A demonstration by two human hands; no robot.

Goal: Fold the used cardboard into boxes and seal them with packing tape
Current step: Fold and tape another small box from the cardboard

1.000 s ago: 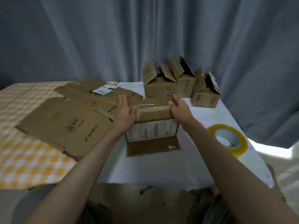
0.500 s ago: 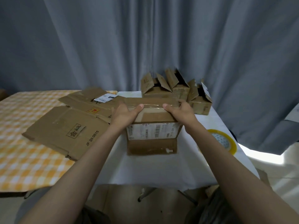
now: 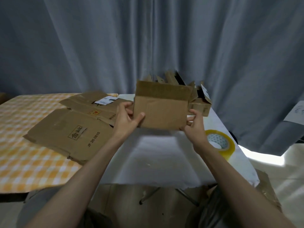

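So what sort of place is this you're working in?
Probably a room at home or a small makeshift packing corner, not a warehouse: grey curtain as backdrop, a folding table under a white cloth beside a checked orange tablecloth, with flattened cardboard and a tape roll.

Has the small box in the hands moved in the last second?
Yes. The small box has been lifted off the white tabletop and turned over; it earlier rested there, taped side up. Both hands hold it.
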